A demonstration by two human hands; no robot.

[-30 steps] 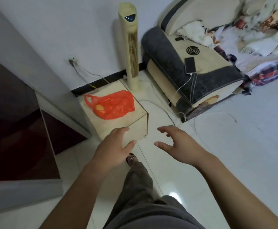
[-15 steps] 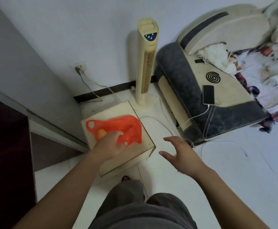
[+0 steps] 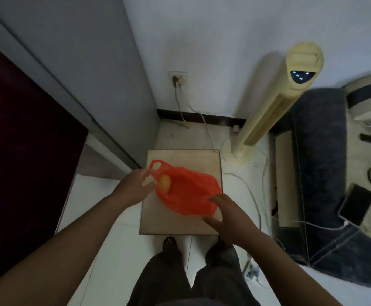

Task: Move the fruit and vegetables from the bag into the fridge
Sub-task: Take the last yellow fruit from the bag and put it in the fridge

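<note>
Red bag (image 3: 191,195) laid on a wooden box (image 3: 175,224), yellow fruit (image 3: 164,184) seen through it, handle end at 9 o'clock pinched by the left hand (image 3: 133,188), 4 o'clock end touched by the spread fingers of the right hand (image 3: 228,215)

Dim indoor light, motion blur, warped edges

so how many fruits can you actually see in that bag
1: a yellow-orange fruit showing through the red bag near its handle end, right beside the left hand. More may be hidden deeper in the bag's crumpled plastic.
</note>
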